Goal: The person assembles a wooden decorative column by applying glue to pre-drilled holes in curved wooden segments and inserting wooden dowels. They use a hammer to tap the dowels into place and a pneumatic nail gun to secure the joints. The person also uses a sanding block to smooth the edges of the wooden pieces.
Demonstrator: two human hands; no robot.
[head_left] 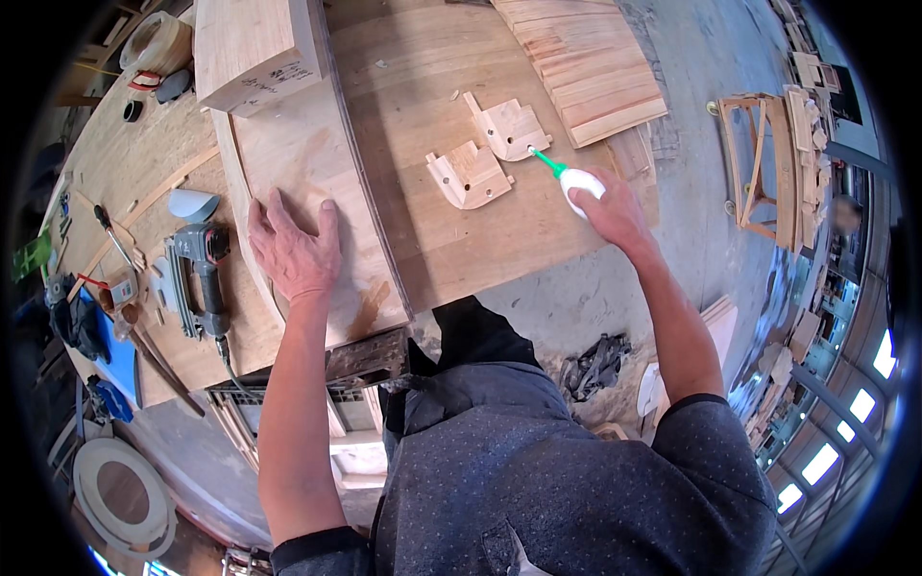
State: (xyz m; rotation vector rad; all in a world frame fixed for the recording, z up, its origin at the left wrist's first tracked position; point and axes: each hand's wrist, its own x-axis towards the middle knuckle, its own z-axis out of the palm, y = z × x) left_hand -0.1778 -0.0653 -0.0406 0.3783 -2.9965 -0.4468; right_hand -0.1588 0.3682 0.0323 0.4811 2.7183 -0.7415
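My right hand (pixel 615 210) is closed around a white squeeze bottle (pixel 580 182) with a long green nozzle (pixel 550 164). The nozzle's tip is at a hole near the edge of a shaped wooden piece (pixel 511 128) with a rounded corner and notches. A second, similar wooden piece (pixel 470 174) lies to its left, nearer to me, also with holes in it. My left hand (pixel 297 245) rests flat with its fingers spread on a raised wooden board (pixel 360 278). It holds nothing.
A large wooden block (pixel 257 58) stands on the board at the far left. Stacked planks (pixel 586 67) lie at the back right. Left of my hand are a nail gun (pixel 199 278) with a hose, a screwdriver (pixel 113 234) and a hammer (pixel 130 315). A wooden frame (pixel 759 163) stands farther right.
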